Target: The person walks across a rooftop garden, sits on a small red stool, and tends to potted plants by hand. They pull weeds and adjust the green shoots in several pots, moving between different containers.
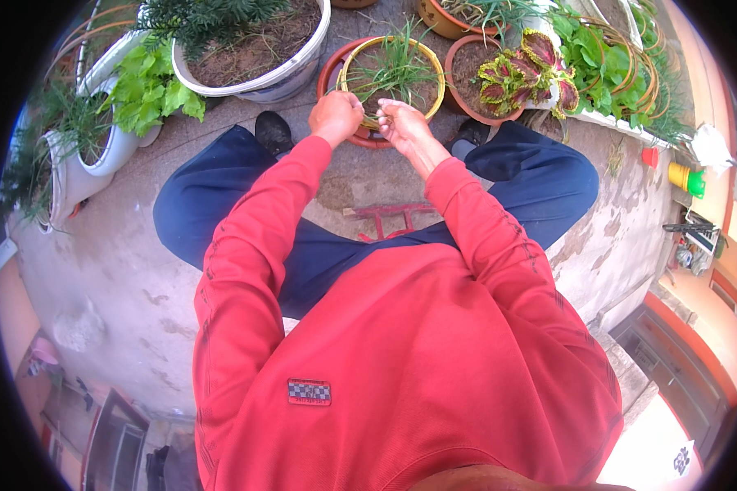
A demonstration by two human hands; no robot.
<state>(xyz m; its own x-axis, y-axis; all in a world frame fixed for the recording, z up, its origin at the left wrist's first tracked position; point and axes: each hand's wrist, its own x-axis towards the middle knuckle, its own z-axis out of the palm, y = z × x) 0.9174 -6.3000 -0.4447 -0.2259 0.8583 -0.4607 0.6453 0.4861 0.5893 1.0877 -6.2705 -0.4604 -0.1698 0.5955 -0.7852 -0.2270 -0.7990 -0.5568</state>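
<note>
Both my hands are over the near rim of a yellow-rimmed flowerpot (439, 77) with grassy green plants (396, 67) growing in its soil. My left hand (338, 115) is curled at the pot's near left edge, its fingertips beside the long thin leaves. Just to the right, my right hand (403, 126) has its thumb and fingers drawn together, facing the left. Thin strands show in the narrow gap between the hands. Whether either hand grips a leaf is too small to tell. A reddish-brown basin or pot (328, 77) shows around the yellow one.
A large white pot (270, 89) with a dark green needled shrub stands left. Right of the grass is a terracotta pot (457, 92) with a red-and-green coleus (522, 77). A red metal frame (381, 218) lies low between my legs. White planters (614, 119) line the right.
</note>
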